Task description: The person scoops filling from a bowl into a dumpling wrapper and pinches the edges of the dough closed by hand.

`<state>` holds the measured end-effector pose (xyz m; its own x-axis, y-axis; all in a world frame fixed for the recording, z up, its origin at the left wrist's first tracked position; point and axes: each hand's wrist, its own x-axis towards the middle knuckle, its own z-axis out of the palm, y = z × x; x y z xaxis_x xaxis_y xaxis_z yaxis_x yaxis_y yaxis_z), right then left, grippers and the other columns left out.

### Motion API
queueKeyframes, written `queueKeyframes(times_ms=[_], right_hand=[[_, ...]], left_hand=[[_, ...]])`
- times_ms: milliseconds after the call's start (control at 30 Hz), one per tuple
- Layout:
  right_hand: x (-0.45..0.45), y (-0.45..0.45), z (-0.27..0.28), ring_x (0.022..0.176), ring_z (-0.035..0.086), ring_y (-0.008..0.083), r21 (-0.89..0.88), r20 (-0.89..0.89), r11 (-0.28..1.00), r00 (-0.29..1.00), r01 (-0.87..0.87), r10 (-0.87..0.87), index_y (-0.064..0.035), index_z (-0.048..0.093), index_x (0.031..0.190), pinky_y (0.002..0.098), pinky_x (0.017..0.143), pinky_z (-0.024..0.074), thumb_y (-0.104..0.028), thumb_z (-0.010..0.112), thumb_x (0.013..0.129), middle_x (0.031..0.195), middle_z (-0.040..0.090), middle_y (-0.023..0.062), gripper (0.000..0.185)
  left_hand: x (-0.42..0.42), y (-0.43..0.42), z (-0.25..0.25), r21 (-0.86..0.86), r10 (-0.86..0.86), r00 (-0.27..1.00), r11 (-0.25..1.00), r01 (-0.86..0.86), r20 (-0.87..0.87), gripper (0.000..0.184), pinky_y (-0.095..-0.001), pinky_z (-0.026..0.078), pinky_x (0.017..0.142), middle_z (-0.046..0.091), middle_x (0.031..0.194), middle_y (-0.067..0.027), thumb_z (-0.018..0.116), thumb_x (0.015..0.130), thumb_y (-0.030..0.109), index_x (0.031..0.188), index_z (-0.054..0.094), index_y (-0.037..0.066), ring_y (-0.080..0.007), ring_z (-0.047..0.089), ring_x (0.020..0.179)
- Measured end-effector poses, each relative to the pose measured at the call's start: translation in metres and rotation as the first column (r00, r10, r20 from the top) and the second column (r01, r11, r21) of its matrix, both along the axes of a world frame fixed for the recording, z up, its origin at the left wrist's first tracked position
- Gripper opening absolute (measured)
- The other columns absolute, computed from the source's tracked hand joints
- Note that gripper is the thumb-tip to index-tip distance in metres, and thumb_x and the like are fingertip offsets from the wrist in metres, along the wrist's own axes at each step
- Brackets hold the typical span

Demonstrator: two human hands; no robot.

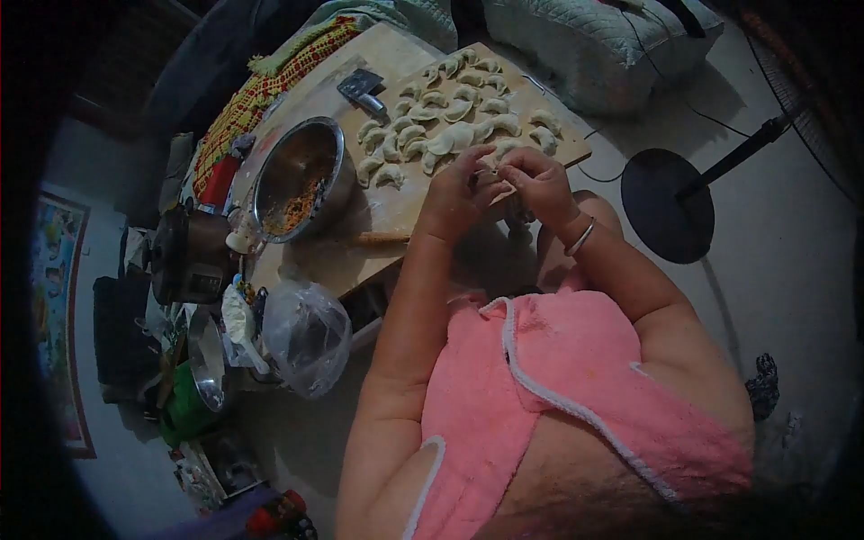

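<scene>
My left hand (461,194) and my right hand (543,186) meet at the near edge of a wooden board (531,87). Their fingers are bent and pinched together around something small and pale, mostly hidden by the fingers. Several folded dumplings (457,110) lie in rows on the board just beyond my hands. Left of them stands a metal bowl (333,148) with an orange-brown chopped filling (301,209) inside. A rolling pin (378,239) lies along the near edge of the table, left of my left hand.
A wide metal blade (360,85) lies behind the bowl. On the left are a dark cooker (191,254), a clear plastic bag (307,338) and a green container (187,405). A fan's round base (668,205) stands on the floor at right. A covered seat (598,49) is behind the board.
</scene>
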<state>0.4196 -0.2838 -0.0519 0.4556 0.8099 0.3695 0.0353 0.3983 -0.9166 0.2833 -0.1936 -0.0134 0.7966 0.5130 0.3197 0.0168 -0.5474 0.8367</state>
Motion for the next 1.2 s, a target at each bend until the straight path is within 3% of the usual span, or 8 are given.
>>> queueKeyframes(times_ms=[67, 433, 533, 700, 833, 1100, 1167, 1200], right_hand=[[-0.001, -0.003, 0.003, 0.075, 0.057, 0.0078, -0.014, -0.013, 1.0, 1.0, -0.006, 0.005, 0.0002, 0.062, 0.085, 0.0207, 0.069, 0.0459, -0.005, 0.062, 0.083, 0.079, 0.062, 0.0023, 0.005], [0.005, -0.004, 0.002, 0.09, 0.058, 0.0117, 0.026, 0.019, 0.991, 0.991, -0.13, 0.13, 0.0006, 0.063, 0.102, 0.0229, 0.079, 0.0461, -0.003, 0.06, 0.084, 0.099, 0.061, 0.0063, 0.019], [0.002, -0.007, 0.009, 0.092, 0.057, 0.0127, -0.001, -0.092, 0.986, 0.981, -0.169, 0.168, 0.0008, 0.064, 0.1, 0.0244, 0.081, 0.0462, -0.001, 0.06, 0.082, 0.097, 0.061, 0.0064, 0.018], [0.004, -0.004, 0.006, 0.089, 0.057, 0.0128, 0.075, 0.145, 0.992, 0.985, -0.106, 0.094, 0.0003, 0.065, 0.098, 0.0244, 0.079, 0.0468, -0.001, 0.061, 0.081, 0.094, 0.06, 0.0063, 0.017], [0.005, -0.002, 0.001, 0.088, 0.056, 0.0121, 0.071, 0.159, 0.995, 0.985, -0.077, 0.065, 0.0005, 0.065, 0.097, 0.0235, 0.077, 0.0465, -0.001, 0.061, 0.081, 0.093, 0.059, 0.006, 0.016], [-0.001, -0.005, 0.006, 0.074, 0.058, 0.01, 0.066, -0.084, 0.994, 0.992, -0.087, 0.093, 0.0013, 0.061, 0.085, 0.023, 0.068, 0.0476, -0.002, 0.059, 0.083, 0.082, 0.06, 0.0026, 0.005], [0.003, -0.003, -0.003, 0.075, 0.058, 0.0101, 0.01, -0.055, 0.998, 0.996, -0.066, 0.066, 0.0015, 0.061, 0.089, 0.0233, 0.07, 0.0479, -0.002, 0.058, 0.083, 0.083, 0.061, 0.0031, 0.007], [0.003, -0.002, -0.003, 0.076, 0.058, 0.0102, -0.047, -0.025, 0.998, 0.999, -0.043, 0.042, 0.0018, 0.06, 0.092, 0.0235, 0.071, 0.0482, -0.001, 0.058, 0.083, 0.085, 0.061, 0.0036, 0.01]], left_hand=[[-0.002, -0.003, 0.007, 0.0, 0.02, 0.997, 1.0, -0.02, -0.081, 0.052, -0.0221, 0.047, 0.064, 0.062, 0.084, -0.004, 0.072, 0.074, 0.003, 0.121, 0.048, 0.006, -0.0066, 0.056, 0.072], [0.0, -0.002, 0.006, 0.048, 0.043, 0.998, 0.998, -0.041, -0.043, 0.052, -0.0214, 0.043, 0.059, 0.062, 0.084, -0.0011, 0.072, 0.075, 0.008, 0.122, 0.049, 0.006, -0.0054, 0.05, 0.066], [0.002, 0.001, 0.0, 0.056, 0.045, 0.999, 0.998, -0.043, -0.03, 0.052, -0.0222, 0.044, 0.06, 0.063, 0.083, -0.0021, 0.072, 0.076, 0.01, 0.122, 0.049, 0.006, -0.0064, 0.052, 0.066], [0.0, -0.003, 0.007, 0.114, 0.059, 0.996, 0.992, -0.052, -0.065, 0.052, -0.0236, 0.046, 0.062, 0.064, 0.084, -0.0044, 0.073, 0.076, 0.012, 0.122, 0.049, 0.007, -0.008, 0.055, 0.068], [0.004, -0.001, -0.003, 0.059, 0.019, 1.0, 0.998, -0.018, -0.009, 0.053, -0.0245, 0.048, 0.064, 0.064, 0.085, -0.0056, 0.073, 0.075, 0.01, 0.122, 0.049, 0.008, -0.0089, 0.057, 0.071], [0.006, -0.003, -0.002, 0.069, 0.034, 0.997, 0.997, -0.029, -0.071, 0.055, -0.0238, 0.047, 0.062, 0.063, 0.084, -0.0055, 0.073, 0.074, 0.008, 0.123, 0.048, 0.008, -0.0083, 0.055, 0.068], [0.005, 0.0, -0.007, -0.019, -0.005, 0.998, 1.0, 0.004, -0.057, 0.056, -0.0322, 0.05, 0.067, 0.065, 0.091, -0.0153, 0.073, 0.072, 0.017, 0.123, 0.048, 0.011, -0.0235, 0.064, 0.077], [0.005, -0.003, -0.001, -0.019, -0.004, 0.998, 1.0, 0.003, -0.057, 0.056, -0.0322, 0.05, 0.067, 0.065, 0.091, -0.0153, 0.073, 0.072, 0.017, 0.123, 0.048, 0.011, -0.0235, 0.064, 0.077]])
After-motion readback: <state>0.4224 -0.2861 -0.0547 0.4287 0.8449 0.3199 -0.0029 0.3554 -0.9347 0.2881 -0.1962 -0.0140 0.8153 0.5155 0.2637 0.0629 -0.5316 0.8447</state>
